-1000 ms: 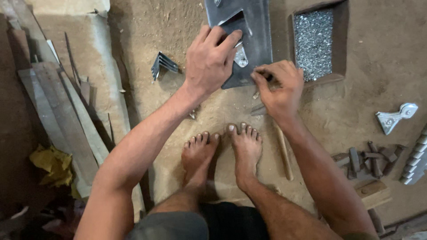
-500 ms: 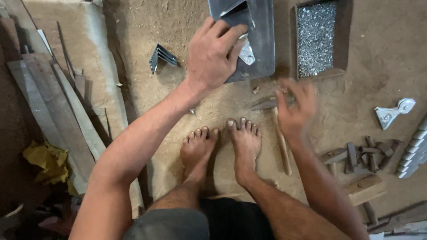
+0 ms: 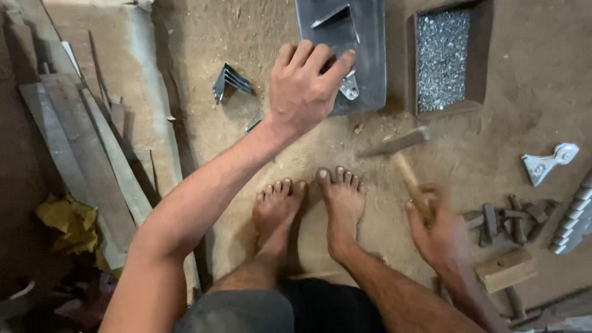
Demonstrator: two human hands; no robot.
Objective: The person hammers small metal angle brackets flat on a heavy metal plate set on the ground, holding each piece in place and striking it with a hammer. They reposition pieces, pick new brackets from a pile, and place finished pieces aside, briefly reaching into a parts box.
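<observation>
The left hand [image 3: 305, 86] presses, fingers spread, on a flat grey metal plate [image 3: 364, 49] lying on the sandy floor [image 3: 468, 142], just beside a small silver bracket [image 3: 349, 88]. The right hand [image 3: 439, 231], blurred, appears closed around the wooden handle of a hammer [image 3: 401, 151], near a wooden box of small metal bits [image 3: 441, 55].

Metal plate [image 3: 367, 55] left of nail tray [image 3: 441, 58]; hammer [image 3: 401, 154] before both.
</observation>
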